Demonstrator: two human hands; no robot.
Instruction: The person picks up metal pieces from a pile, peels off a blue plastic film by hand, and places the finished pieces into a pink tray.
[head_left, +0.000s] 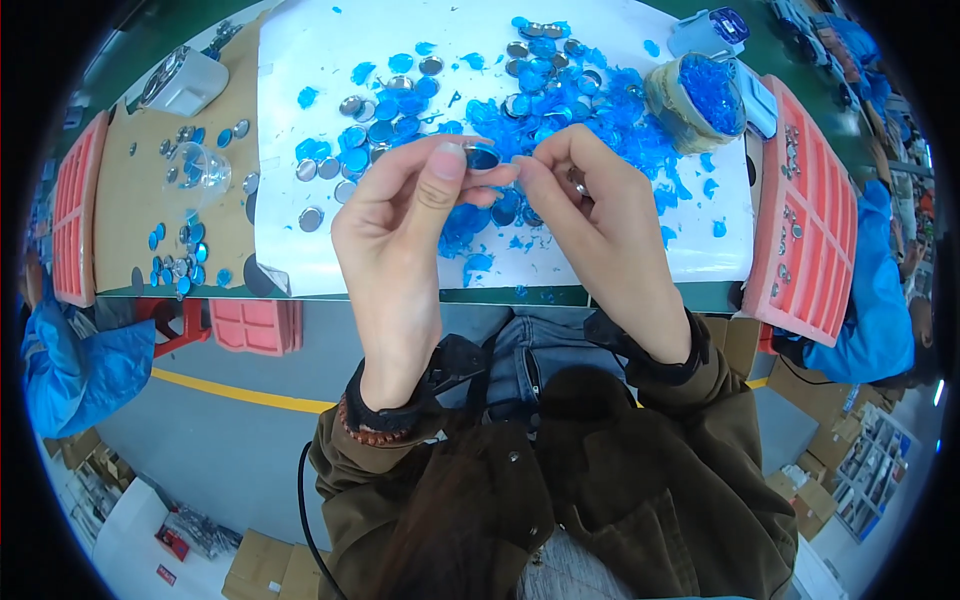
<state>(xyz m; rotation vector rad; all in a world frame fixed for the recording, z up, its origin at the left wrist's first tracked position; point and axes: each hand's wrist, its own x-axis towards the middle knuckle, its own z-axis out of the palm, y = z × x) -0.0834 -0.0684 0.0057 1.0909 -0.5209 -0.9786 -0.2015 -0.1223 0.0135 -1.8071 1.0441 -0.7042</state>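
Observation:
My left hand (400,215) pinches a round metal disc (483,157) with a shiny rim and a dark bluish face between thumb and fingers. Close to the disc's right edge, the thumb and index finger of my right hand (605,215) are pressed together; what lies between them, if anything, is too small to make out. A small shiny metal piece (577,181) shows among the right hand's curled fingers. Beyond both hands, many silver and blue-covered discs (380,131) are scattered over the white sheet (330,60). Crumpled pieces of blue film (627,125) lie heaped among them.
A tub (672,105) stuffed with blue film stands at the right. Pink divided trays (812,215) flank the table. Leftward, a clear plastic cup (200,172) and loose discs sit on brown board (125,220). Other people's blue sleeves (75,365) show at both sides.

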